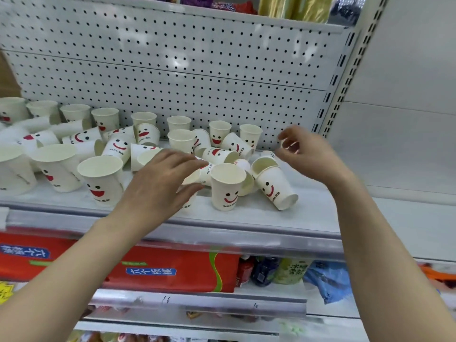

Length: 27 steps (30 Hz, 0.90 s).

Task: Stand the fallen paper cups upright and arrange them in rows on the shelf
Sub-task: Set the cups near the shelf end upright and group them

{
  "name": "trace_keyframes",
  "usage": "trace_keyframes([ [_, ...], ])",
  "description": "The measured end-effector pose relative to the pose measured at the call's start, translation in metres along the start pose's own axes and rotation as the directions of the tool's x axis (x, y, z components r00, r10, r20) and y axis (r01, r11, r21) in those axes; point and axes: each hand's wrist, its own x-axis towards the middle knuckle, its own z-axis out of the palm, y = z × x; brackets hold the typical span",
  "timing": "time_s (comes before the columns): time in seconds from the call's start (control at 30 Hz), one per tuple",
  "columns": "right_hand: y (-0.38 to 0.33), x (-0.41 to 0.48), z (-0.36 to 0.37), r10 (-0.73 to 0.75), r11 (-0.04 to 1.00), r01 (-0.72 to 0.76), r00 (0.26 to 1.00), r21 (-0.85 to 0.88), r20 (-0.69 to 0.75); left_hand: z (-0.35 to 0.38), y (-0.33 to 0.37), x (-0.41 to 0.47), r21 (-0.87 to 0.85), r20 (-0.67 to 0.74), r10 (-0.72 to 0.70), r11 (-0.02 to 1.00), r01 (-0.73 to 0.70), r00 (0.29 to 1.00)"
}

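Observation:
Many white paper cups with red smiley faces crowd the white shelf (246,213). Several stand upright along the back, such as one cup (250,135), and at the front left, such as another (102,178). Others lie tipped in the middle (217,154). My left hand (160,181) reaches in from the front, its fingers and thumb curled round the rim of a cup (191,178). An upright cup (227,186) stands just right of it, and a tilted cup (275,187) leans beside that one. My right hand (308,154) hovers above the tilted cups, blurred, its fingers loosely curled and holding nothing.
A perforated white back panel (197,70) rises behind the cups. A slotted upright post (340,90) bounds the shelf on the right. Red packages (172,270) and bottles (266,270) fill the shelf below. The shelf's right end (315,198) carries no cups.

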Motion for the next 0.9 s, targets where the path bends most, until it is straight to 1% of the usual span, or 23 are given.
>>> trace_keyframes([
  [0.03, 0.009, -0.002, -0.002, 0.047, 0.997, -0.046, 0.999, -0.058, 0.013, 0.002, 0.008, 0.006, 0.002, -0.02, 0.018, 1.0, -0.018, 1.0],
  [0.1, 0.021, -0.01, 0.001, 0.131, 0.982, -0.116, 0.986, -0.147, 0.102, 0.01, 0.024, 0.018, -0.007, -0.018, 0.028, 1.0, -0.028, 0.999],
  [0.17, 0.026, -0.019, 0.014, 0.163, 0.969, -0.126, 0.973, -0.213, 0.165, 0.02, 0.037, 0.03, -0.011, 0.043, 0.008, 1.0, -0.008, 0.999],
  [0.23, 0.031, -0.024, 0.03, 0.148, 0.959, -0.101, 0.975, -0.265, 0.163, 0.03, 0.049, 0.042, -0.005, 0.16, -0.038, 0.999, 0.039, 0.986],
  [0.3, 0.038, -0.026, 0.041, 0.11, 0.957, -0.068, 0.985, -0.281, 0.136, 0.038, 0.059, 0.05, 0.012, 0.255, -0.074, 0.997, 0.073, 0.964],
  [0.37, 0.045, -0.028, 0.042, 0.076, 0.962, -0.032, 0.986, -0.27, 0.151, 0.044, 0.066, 0.058, 0.037, 0.287, -0.107, 0.994, 0.101, 0.952],
  [0.43, 0.053, -0.03, 0.035, 0.055, 0.96, 0.009, 0.973, -0.279, 0.222, 0.046, 0.07, 0.069, 0.071, 0.294, -0.151, 0.988, 0.136, 0.944],
  [0.5, 0.059, -0.031, 0.026, 0.057, 0.972, 0.01, 0.96, -0.235, 0.273, 0.05, 0.072, 0.084, 0.119, 0.334, -0.201, 0.978, 0.171, 0.921],
  [0.57, 0.066, -0.032, 0.017, 0.052, 0.99, -0.016, 0.963, -0.138, 0.264, 0.055, 0.075, 0.101, 0.16, 0.387, -0.238, 0.969, 0.189, 0.891],
  [0.63, 0.073, -0.032, 0.009, 0.043, 0.997, -0.025, 0.963, -0.073, 0.267, 0.065, 0.079, 0.117, 0.171, 0.413, -0.22, 0.972, 0.163, 0.884],
  [0.73, 0.081, -0.034, -0.001, 0.045, 0.999, -0.038, 0.961, -0.032, 0.271, 0.084, 0.083, 0.144, 0.155, 0.45, -0.181, 0.98, 0.123, 0.874],
  [0.83, 0.09, -0.037, -0.01, 0.049, 0.999, -0.052, 0.975, 0.01, 0.217, 0.107, 0.089, 0.167, 0.19, 0.514, -0.171, 0.978, 0.083, 0.841],
  [0.9, 0.097, -0.037, -0.015, 0.028, 0.997, -0.043, 0.982, 0.072, 0.188, 0.124, 0.093, 0.177, 0.224, 0.553, -0.185, 0.972, 0.069, 0.812],
])
